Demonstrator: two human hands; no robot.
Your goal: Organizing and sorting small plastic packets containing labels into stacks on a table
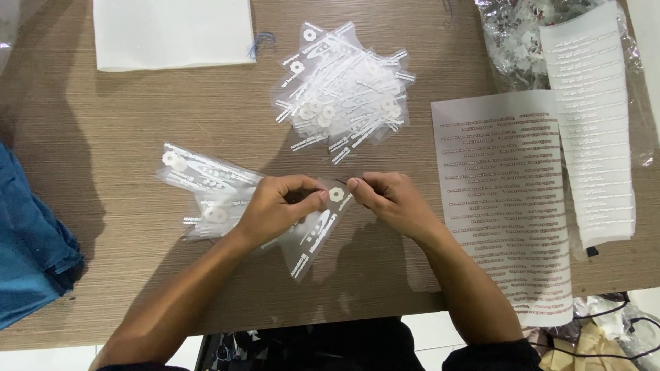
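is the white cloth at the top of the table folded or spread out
Cannot tell for sure: the white cloth lies flat with straight edges, but its top is cut off.

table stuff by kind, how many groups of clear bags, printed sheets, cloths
Clear bag groups: 3 (far pile, left few, one held by left hand and right hand)
Printed sheets: 2
Cloths: 2, white, blue
Total: 7

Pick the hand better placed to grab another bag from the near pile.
Left, probably. The left hand lies over the near pile; the right hand pinches the held bag on the far side.
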